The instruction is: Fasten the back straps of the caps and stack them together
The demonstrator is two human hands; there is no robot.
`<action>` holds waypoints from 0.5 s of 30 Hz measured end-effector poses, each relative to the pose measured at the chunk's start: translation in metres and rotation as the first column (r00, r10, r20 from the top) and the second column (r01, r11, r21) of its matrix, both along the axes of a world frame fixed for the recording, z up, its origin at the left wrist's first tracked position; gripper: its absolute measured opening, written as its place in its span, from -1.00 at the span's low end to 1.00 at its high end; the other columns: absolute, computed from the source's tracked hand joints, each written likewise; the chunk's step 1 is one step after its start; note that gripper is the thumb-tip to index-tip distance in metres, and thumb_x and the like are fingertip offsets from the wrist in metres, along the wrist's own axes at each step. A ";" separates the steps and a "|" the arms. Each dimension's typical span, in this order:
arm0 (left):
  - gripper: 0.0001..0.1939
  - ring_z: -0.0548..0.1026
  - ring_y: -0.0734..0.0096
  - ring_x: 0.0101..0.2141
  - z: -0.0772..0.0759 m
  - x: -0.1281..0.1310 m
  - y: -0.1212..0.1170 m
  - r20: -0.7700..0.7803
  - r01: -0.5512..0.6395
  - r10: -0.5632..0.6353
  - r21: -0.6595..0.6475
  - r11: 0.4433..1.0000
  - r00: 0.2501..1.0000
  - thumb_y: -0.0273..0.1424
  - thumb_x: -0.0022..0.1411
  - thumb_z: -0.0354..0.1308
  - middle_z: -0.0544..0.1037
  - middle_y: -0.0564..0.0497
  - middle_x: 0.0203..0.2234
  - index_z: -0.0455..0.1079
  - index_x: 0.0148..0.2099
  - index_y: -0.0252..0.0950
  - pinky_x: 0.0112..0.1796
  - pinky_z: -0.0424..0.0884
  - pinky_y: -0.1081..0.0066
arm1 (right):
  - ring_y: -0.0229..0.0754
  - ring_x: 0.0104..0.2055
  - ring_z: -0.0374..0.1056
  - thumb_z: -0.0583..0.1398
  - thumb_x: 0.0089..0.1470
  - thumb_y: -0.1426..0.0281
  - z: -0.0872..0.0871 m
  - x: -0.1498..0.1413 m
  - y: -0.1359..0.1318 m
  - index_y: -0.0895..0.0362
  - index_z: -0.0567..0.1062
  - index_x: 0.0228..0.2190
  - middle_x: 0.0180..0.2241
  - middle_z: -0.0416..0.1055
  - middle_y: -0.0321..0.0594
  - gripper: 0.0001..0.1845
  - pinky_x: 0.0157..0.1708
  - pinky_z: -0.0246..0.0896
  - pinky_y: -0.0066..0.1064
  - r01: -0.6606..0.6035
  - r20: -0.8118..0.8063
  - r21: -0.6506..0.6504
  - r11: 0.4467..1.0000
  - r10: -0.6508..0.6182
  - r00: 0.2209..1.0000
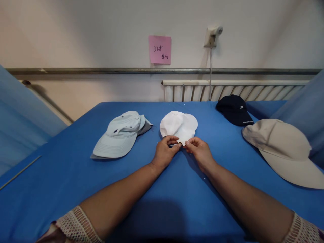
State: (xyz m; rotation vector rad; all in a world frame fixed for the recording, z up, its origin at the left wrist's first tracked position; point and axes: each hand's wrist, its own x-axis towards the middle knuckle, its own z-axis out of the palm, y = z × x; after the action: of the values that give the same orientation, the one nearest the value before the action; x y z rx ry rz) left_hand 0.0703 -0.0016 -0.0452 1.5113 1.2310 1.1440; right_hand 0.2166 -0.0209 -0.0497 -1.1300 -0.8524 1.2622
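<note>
A white cap [173, 123] lies in the middle of the blue-covered table, its rounded brim towards the right. At the cap's near edge, my left hand [167, 150] pinches the strap beside a small dark or metallic bit, perhaps a buckle. Close by on the right, my right hand [199, 150] is closed, thumb against fingers, on the white strap end. Only a small gap separates the two sets of fingertips. The exact fastening is too small to make out.
On the left rests a pale blue cap [118, 135] with grey cloth under it. A black cap [234, 109] and a beige cap [283, 145] sit to the right. Behind the blue table cover [76, 175] are a radiator [187, 91] and a metal rail [113, 71]. Blue curtains flank both sides.
</note>
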 end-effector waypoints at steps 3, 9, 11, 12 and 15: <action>-0.72 0.55 0.33 -0.25 -0.001 0.000 0.001 0.000 -0.004 0.004 -0.006 1.000 1.000 -0.38 0.01 0.31 0.57 -0.05 -0.31 0.43 -0.19 -0.33 -0.18 0.47 0.35 | -0.19 -0.43 0.39 0.41 -0.33 0.10 0.001 0.000 0.000 0.10 0.40 -0.54 -0.57 0.44 -0.30 -0.58 -0.40 0.19 -0.38 0.008 -0.015 -0.013 1.000 -0.008 1.000; -0.70 0.54 0.33 -0.26 -0.003 -0.001 0.001 -0.011 0.003 -0.002 0.020 1.000 1.000 -0.36 0.01 0.31 0.57 -0.04 -0.33 0.45 -0.17 -0.32 -0.20 0.47 0.34 | -0.16 -0.43 0.42 0.41 -0.33 0.11 0.000 0.001 0.000 0.09 0.40 -0.54 -0.55 0.45 -0.28 -0.58 -0.44 0.20 -0.38 -0.005 -0.040 -0.015 1.000 0.004 0.999; -0.71 0.54 0.33 -0.25 -0.003 -0.001 0.000 -0.061 0.024 -0.020 0.066 0.998 0.998 -0.35 0.04 0.28 0.58 -0.03 -0.32 0.47 -0.14 -0.29 -0.17 0.45 0.34 | -0.16 -0.44 0.42 0.41 -0.33 0.10 0.000 0.001 0.001 0.09 0.40 -0.53 -0.55 0.46 -0.28 -0.58 -0.45 0.20 -0.39 -0.011 -0.045 -0.012 1.000 0.011 0.999; -0.73 0.54 0.33 -0.24 -0.003 -0.002 0.000 -0.100 0.035 -0.025 0.098 0.995 0.995 -0.35 0.06 0.27 0.59 -0.02 -0.31 0.49 -0.14 -0.27 -0.15 0.44 0.33 | -0.17 -0.45 0.42 0.41 -0.33 0.10 0.000 0.001 0.001 0.09 0.40 -0.53 -0.55 0.45 -0.29 -0.58 -0.45 0.20 -0.39 -0.014 -0.045 -0.011 1.000 0.013 0.999; -0.80 0.53 0.31 -0.21 -0.004 -0.003 0.000 -0.205 0.060 -0.025 0.166 0.984 0.979 -0.36 0.08 0.25 0.60 0.00 -0.28 0.53 -0.19 -0.21 -0.08 0.40 0.30 | -0.19 -0.47 0.40 0.41 -0.33 0.11 0.001 0.001 0.001 0.10 0.40 -0.54 -0.58 0.44 -0.30 -0.58 -0.44 0.19 -0.39 -0.012 -0.033 -0.013 1.000 0.012 0.999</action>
State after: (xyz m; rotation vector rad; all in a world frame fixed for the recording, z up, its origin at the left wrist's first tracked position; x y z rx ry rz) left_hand 0.0671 -0.0013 -0.0496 1.8119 1.2524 1.1127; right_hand 0.2181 -0.0194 -0.0491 -1.1133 -0.8279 1.2949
